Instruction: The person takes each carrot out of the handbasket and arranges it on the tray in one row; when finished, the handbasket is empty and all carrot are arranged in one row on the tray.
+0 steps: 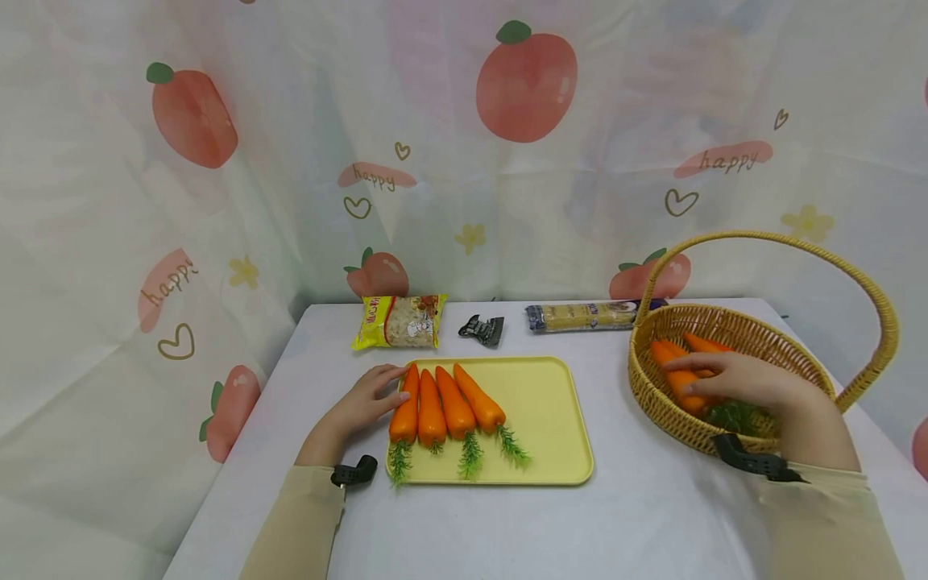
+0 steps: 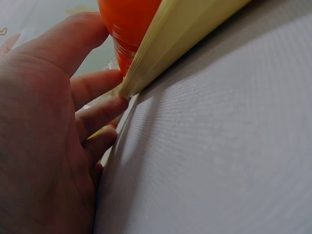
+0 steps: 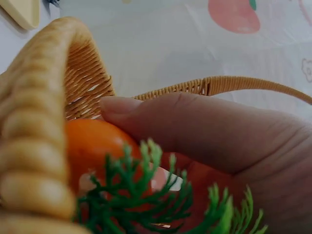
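A pale yellow tray (image 1: 544, 427) bears several orange carrots with green tops, lying side by side on its left part. My left hand (image 1: 366, 399) rests at the tray's left edge. Its thumb touches the leftmost carrot (image 1: 405, 415), and its fairly straight fingertips meet the tray rim (image 2: 170, 44) in the left wrist view. Inside the wicker basket (image 1: 656, 407) at the right, my right hand (image 1: 754, 383) grips a carrot (image 3: 97, 141) by its thick end, thumb along the top. Green leaves (image 3: 141, 195) partly cover the fingers below. Another carrot (image 1: 703, 344) lies beyond it in the basket.
Behind the tray lie a yellow food packet (image 1: 409, 322), a small black packet (image 1: 482, 330) and a long pack of noodles (image 1: 583, 316). The basket's tall handle (image 1: 761, 235) arches above the right hand. A printed curtain (image 1: 435, 97) hangs at the back and left.
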### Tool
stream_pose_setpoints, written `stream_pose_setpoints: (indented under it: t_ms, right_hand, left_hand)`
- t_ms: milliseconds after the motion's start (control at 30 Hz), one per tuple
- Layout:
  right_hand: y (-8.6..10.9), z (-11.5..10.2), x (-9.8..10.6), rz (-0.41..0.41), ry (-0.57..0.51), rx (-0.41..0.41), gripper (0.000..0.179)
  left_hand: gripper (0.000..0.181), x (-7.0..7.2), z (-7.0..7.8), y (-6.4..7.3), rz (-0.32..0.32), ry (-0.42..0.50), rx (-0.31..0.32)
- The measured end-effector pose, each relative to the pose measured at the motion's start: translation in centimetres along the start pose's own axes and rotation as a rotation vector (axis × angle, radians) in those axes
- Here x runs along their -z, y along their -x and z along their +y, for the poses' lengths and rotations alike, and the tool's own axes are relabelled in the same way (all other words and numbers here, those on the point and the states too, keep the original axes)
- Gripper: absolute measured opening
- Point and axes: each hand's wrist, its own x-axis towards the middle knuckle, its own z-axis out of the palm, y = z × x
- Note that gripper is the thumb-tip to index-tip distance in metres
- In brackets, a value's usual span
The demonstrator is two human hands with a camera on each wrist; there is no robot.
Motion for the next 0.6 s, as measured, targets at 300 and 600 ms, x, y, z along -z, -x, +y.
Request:
stream_pose_setpoints:
  t_ms: [300,600]
  right_hand:
    - [0.8,-1.4,1.4,0.045,0.013,-0.007,0.055]
    - [1.3,-2.5,1.9,0.078,0.022,0.042,0.053]
  left_hand:
    - [0.066,0.0,0.1,0.1,0.002,0.01,0.015]
    - [0.067,0.0,0.3,0.3,0.005,0.017,0.031]
